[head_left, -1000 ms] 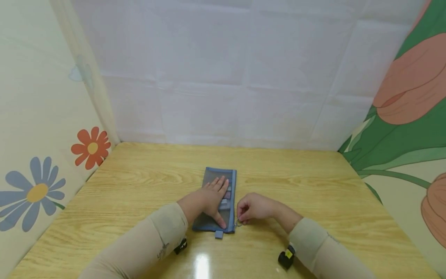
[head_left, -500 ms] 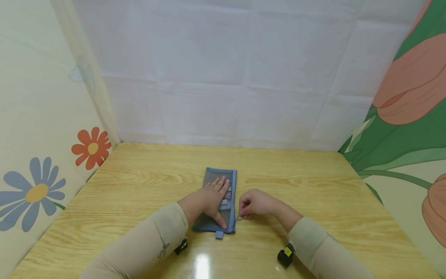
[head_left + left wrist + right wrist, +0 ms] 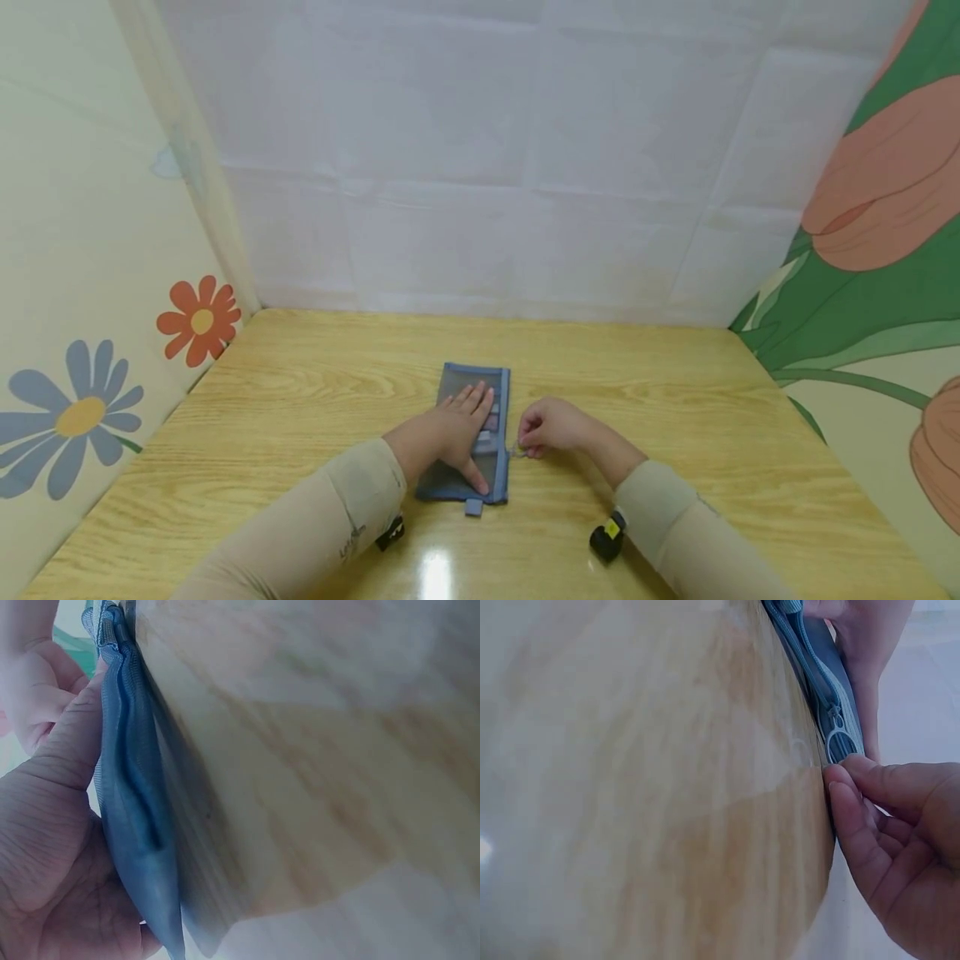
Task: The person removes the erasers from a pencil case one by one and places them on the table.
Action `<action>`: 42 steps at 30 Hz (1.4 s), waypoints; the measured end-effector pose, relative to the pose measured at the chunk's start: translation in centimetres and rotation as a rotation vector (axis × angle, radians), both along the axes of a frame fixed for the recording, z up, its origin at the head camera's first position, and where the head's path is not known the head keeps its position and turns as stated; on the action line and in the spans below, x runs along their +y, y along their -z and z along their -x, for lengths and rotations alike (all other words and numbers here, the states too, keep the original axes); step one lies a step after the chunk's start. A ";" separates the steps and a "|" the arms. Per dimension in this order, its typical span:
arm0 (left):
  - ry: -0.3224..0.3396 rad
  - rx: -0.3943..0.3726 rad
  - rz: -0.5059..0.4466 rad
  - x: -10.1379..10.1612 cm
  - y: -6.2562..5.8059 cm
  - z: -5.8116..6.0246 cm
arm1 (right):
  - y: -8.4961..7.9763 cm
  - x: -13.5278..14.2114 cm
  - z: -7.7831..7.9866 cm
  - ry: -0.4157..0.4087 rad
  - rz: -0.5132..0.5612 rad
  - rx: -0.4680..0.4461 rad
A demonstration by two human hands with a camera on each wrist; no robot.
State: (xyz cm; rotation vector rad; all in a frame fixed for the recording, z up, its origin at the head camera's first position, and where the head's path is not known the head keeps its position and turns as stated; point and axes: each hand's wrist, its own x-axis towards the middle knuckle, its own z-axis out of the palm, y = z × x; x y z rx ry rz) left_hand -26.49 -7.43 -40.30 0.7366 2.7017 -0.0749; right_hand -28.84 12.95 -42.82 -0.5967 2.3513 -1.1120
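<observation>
A blue mesh zipper pouch [image 3: 452,481] lies flat mid-table, its zipper along the right edge. Small pale and pinkish items [image 3: 483,436] show through the mesh. My left hand [image 3: 453,431] rests on the pouch with fingers spread, thumb towards the near end. Just right of the pouch, my right hand [image 3: 553,425] pinches the ring-shaped zipper pull [image 3: 841,744] between thumb and forefinger. In the right wrist view the zipper's two edges look parted behind the slider [image 3: 834,714]. The left wrist view shows the pouch's near edge [image 3: 131,772] beside my left thumb.
A fabric tab [image 3: 474,507] sticks out from the pouch's near end. The wooden table [image 3: 660,375] meets a white sheet [image 3: 480,242] at the back. Flower-patterned panels [image 3: 90,250] stand on both sides. Black wrist devices [image 3: 607,537] hang under both cuffs.
My right hand has moved away from me along the pouch's right edge, carrying the zipper pull from near the close corner to farther up. My left hand and the pouch stay nearly still.
</observation>
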 end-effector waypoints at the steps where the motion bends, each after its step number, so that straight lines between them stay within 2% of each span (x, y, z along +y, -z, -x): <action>1: 0.001 0.000 0.000 0.0 0.0 0.0 | 0.1 0.0 0.1 0.004 -0.001 -0.004; 15: 0.011 -0.007 0.004 0.0 -0.2 -0.1 | 0.1 -0.2 1.3 0.069 0.013 -0.020; 23: 0.017 -0.001 0.002 0.0 0.0 0.1 | -0.3 -0.6 2.3 0.147 0.027 0.000; 33: 0.018 -0.008 -0.004 -0.1 0.1 0.0 | -0.5 -1.1 2.7 0.232 0.013 0.000; 42: 0.017 -0.007 0.002 0.0 0.0 0.1 | -0.2 -1.1 3.8 0.314 0.048 0.002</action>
